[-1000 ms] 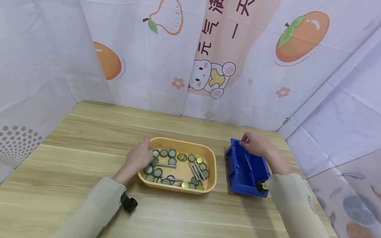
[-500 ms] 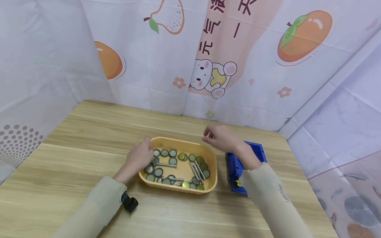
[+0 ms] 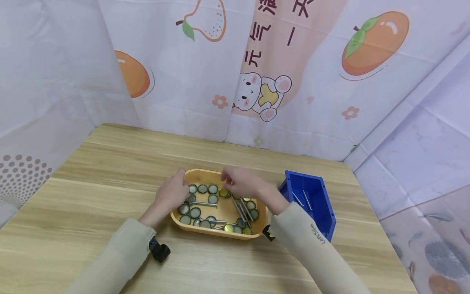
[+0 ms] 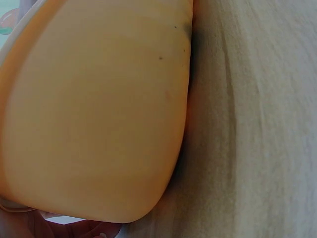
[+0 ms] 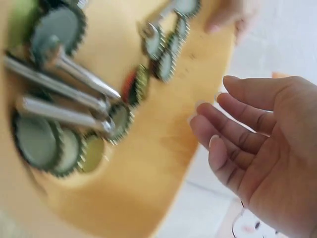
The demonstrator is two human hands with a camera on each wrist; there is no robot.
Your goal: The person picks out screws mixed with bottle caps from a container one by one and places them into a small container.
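Note:
My left hand (image 3: 172,190) grips the left end of the yellow plastic tray (image 3: 216,235), with a fingertip over the rim in the right wrist view. Inside the tray lie several crimped bottle caps (image 3: 195,212), most with their grey undersides up and a few gold. Among them are several long silver bolts (image 3: 205,204), some bunched toward the right end (image 5: 64,116). Above the tray's far side hangs my right hand (image 3: 242,181), its fingers loosely bent and holding nothing in the right wrist view. A gold cap (image 3: 223,193) is just below its fingertips.
To the right of the tray stands a blue plastic bin (image 3: 323,208), holding two silver bolts (image 3: 307,200); my right sleeve partly covers it. Both sit on a wooden table (image 3: 147,151), backed by a printed curtain (image 3: 176,102).
My right hand has moved left, from over the blue bin to above the yellow tray. Two bolts now show clearly in the bin. My left hand has stayed on the tray's end.

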